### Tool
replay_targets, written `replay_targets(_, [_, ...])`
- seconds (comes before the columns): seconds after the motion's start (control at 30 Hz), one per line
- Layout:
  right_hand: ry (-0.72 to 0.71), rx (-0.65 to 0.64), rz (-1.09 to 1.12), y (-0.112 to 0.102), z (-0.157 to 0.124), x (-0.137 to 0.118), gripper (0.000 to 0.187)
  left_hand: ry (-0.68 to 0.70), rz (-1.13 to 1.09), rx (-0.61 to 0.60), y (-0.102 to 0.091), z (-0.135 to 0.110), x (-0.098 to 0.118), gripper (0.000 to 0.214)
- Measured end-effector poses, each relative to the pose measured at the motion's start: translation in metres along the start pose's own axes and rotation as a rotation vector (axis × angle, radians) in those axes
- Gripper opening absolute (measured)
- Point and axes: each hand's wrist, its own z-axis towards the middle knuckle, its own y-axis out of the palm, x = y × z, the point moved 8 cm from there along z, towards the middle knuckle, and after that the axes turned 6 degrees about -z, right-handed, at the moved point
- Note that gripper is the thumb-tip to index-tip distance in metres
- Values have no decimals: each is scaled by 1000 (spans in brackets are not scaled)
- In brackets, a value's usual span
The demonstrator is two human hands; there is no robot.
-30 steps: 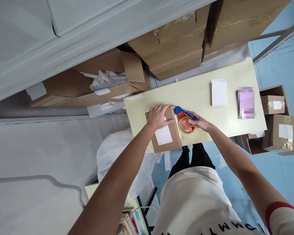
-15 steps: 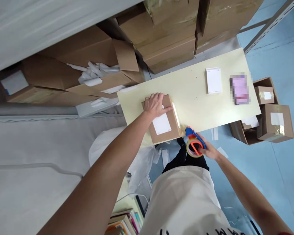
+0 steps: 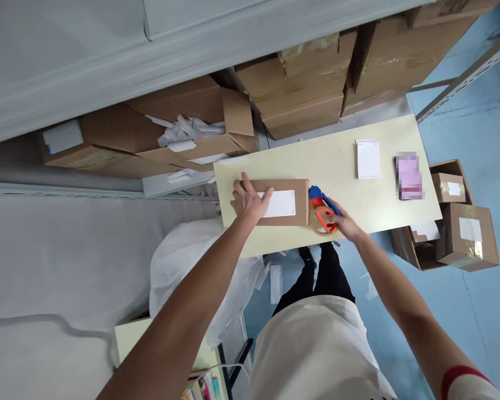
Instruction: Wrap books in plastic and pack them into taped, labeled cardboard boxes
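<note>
A closed cardboard box (image 3: pixel 281 218) with a white label (image 3: pixel 282 204) lies lengthwise on the pale yellow table (image 3: pixel 329 166). My left hand (image 3: pixel 249 201) grips the box at its left end, thumb across the label and fingers apart over the edge. In my right hand (image 3: pixel 342 222) is a blue and orange tape dispenser (image 3: pixel 324 214) with a roll of tape. Its blue head is right against or very close to the box's right end; whether tape sticks there I cannot make out.
White labels (image 3: pixel 368 159) and a blurred pink item (image 3: pixel 409 176) lie on the table's right part. Cardboard boxes (image 3: pixel 304 105) stand behind it. An open carton (image 3: pixel 408 248) holding smaller boxes sits at right. A white plastic bag (image 3: pixel 191 250) hangs at left.
The box has turned so its long side runs along the table. My right hand has brought the tape dispenser up from the table's front edge to the box's right end.
</note>
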Motion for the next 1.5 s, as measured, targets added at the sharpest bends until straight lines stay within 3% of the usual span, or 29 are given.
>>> replay_targets(0.13, [33, -196, -85, -7, 48, -54, 63, 462, 157, -108, 8, -1, 47, 76])
replay_targets(0.2, [22, -225, -182, -8, 56, -64, 67, 492, 154, -167, 13, 2, 57, 73])
replay_targets(0.27, [14, -219, -245, -10, 55, -63, 76, 423, 150, -181, 16, 7, 58, 72])
replay_targets(0.4, [4, -173, -308, -25, 33, -42, 89, 355, 182, -188, 18, 7, 55, 73])
replay_targets(0.53, [74, -154, -345, -38, -19, 5, 92, 330, 201, -204, 16, 7, 56, 69])
replay_targets(0.63, [77, -152, -279, -21, -56, 42, 91, 318, 184, -188, 15, 8, 59, 68])
replay_targets(0.73, [20, -51, -215, 4, -64, 57, 86, 269, 131, -164, 16, 3, 57, 71])
replay_targets(0.83, [16, 16, -133, 19, -39, 44, 88, 142, 59, -116, 14, -7, 42, 79])
replay_targets(0.93, [4, -12, -105, 18, 7, 6, 90, 114, 78, -68, 9, -13, 30, 86])
replay_targets(1.1, [-28, -195, -219, 14, 83, -61, 81, 497, 182, -136, 5, 4, 53, 73])
replay_targets(1.2, [-17, -251, -306, 18, 99, -76, 78, 566, 166, -173, 7, 17, 62, 71])
replay_targets(1.37, [-19, -237, -354, 9, 69, -64, 83, 483, 169, -176, 9, 21, 59, 74])
replay_targets(1.5, [41, -200, -374, -16, 3, -16, 87, 465, 176, -188, 8, 17, 59, 73])
